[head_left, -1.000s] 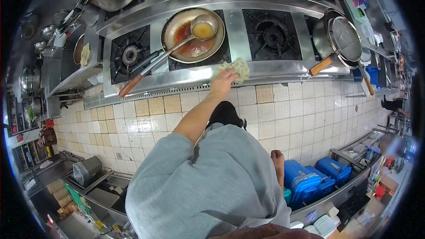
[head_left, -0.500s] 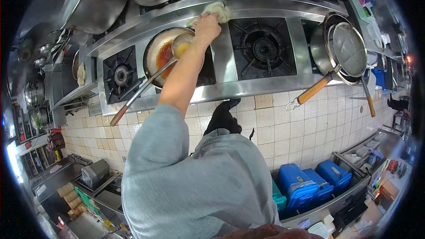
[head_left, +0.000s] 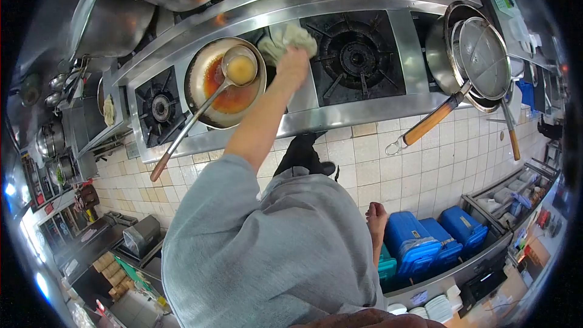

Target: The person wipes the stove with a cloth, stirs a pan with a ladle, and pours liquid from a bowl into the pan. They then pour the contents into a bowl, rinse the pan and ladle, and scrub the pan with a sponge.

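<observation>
My left hand [head_left: 294,64] is closed on a pale cloth [head_left: 286,41], which lies spread on the steel stovetop between two burners. Left of it sits a wok [head_left: 195,82] with reddish-brown liquid [head_left: 229,98] in it. A ladle [head_left: 209,100] rests across the wok, its bowl holding a yellowish liquid [head_left: 240,69] and its wooden handle sticking out over the front edge. My right hand [head_left: 376,214] hangs at my side above the floor, fingers curled, with nothing visible in it.
A burner [head_left: 357,54] is right of the cloth, another [head_left: 161,106] at the far left. Strainers [head_left: 484,54] sit on a pan at the right, a wooden handle [head_left: 432,118] jutting forward. Large pots [head_left: 112,21] stand behind. Blue bins [head_left: 413,234] are at the lower right.
My left hand has pulled the cloth from the stove's back ledge toward the front. My right hand has come into view. The camera view has shifted slightly.
</observation>
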`<action>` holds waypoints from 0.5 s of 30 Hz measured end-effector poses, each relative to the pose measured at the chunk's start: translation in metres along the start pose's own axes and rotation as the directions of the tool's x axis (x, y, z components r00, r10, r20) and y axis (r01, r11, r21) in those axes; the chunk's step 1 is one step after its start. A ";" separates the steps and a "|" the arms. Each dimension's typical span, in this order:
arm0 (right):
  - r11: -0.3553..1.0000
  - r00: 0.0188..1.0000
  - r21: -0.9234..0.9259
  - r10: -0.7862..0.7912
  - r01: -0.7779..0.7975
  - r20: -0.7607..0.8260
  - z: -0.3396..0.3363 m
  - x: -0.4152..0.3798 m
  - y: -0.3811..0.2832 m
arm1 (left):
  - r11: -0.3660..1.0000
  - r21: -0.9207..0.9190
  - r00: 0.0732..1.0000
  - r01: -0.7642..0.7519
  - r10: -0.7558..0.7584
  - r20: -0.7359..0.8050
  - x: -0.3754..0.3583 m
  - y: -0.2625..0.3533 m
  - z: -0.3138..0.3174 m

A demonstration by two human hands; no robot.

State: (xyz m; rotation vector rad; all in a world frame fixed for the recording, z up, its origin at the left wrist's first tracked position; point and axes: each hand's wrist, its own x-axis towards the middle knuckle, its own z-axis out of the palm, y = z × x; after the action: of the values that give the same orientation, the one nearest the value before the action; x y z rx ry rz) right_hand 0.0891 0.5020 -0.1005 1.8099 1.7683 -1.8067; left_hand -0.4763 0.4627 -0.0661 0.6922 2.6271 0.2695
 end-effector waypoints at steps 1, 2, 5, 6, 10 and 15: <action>1.000 1.000 -0.001 -0.004 0.004 -0.001 0.002 0.000 -0.001 | 1.000 -0.007 1.000 -0.019 0.019 0.001 -0.022 0.005 0.007; 0.999 1.000 -0.043 0.002 -0.002 0.010 0.008 -0.002 -0.004 | 0.999 -0.016 0.999 -0.040 0.041 0.007 -0.046 0.010 0.013; 0.991 0.998 -0.128 -0.038 0.045 0.056 0.011 -0.007 0.004 | 0.989 -0.141 0.994 -0.033 0.048 0.103 -0.103 0.025 0.015; 0.976 0.993 -0.188 -0.093 0.106 0.077 0.010 -0.003 0.025 | 0.987 -0.163 0.990 0.006 0.018 0.141 -0.110 0.030 0.020; 1.000 0.989 -0.002 -0.027 0.028 0.146 0.005 0.012 0.091 | 0.888 -0.435 0.987 -0.148 0.161 -0.008 -0.122 0.016 0.039; 0.989 0.983 0.114 -0.110 0.094 0.147 0.002 0.017 0.146 | 0.620 -0.677 0.916 -0.397 0.223 -0.333 -0.231 -0.007 -0.011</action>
State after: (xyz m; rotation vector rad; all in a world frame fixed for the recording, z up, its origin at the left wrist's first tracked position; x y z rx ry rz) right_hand 0.1813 0.4601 -0.2068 1.5906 1.7705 -2.0542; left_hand -0.3003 0.3388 0.0196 0.8357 2.2313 1.4991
